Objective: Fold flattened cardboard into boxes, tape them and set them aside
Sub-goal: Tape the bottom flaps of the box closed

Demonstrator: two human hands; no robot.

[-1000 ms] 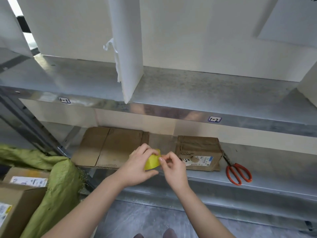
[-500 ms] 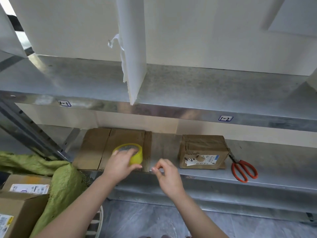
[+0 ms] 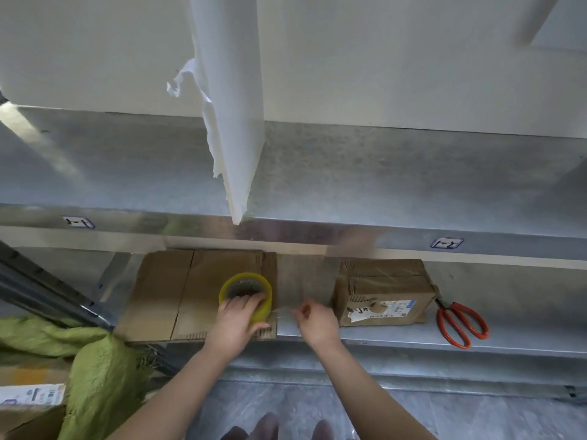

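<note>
- Lower shelf [image 3: 397,339] – galvanised metal and running left to right; it carries every item listed below up to the scissors.
- Flattened cardboard [image 3: 171,293] – a brown sheet with visible creases. It lies flat at the left of the shelf, with its near edge at the shelf lip.
- Tape roll [image 3: 246,292] – yellow, standing on its flat side on the right part of the flattened cardboard.
- Left hand [image 3: 235,325] – fingers curled over the near rim of the tape roll, gripping it and holding it down.
- Tape strip [image 3: 282,309] – thin and clear, stretched from the roll rightward to the other hand.
- Right hand [image 3: 317,323] – just right of the roll, with thumb and fingertips pinched on the end of the tape strip.
- Bundle [image 3: 381,290] of folded brown cardboard with a white label on its near face, right of the hands.
- Scissors [image 3: 460,323] – orange handles, lying flat near the right end, apart from the bundle.
- Upper shelf [image 3: 381,173] – metal, with a white panel [image 3: 235,122] standing on edge and its paper skin torn.
- Green fabric [image 3: 95,376] at near left, draped beside a labelled box [image 3: 28,408].
</note>
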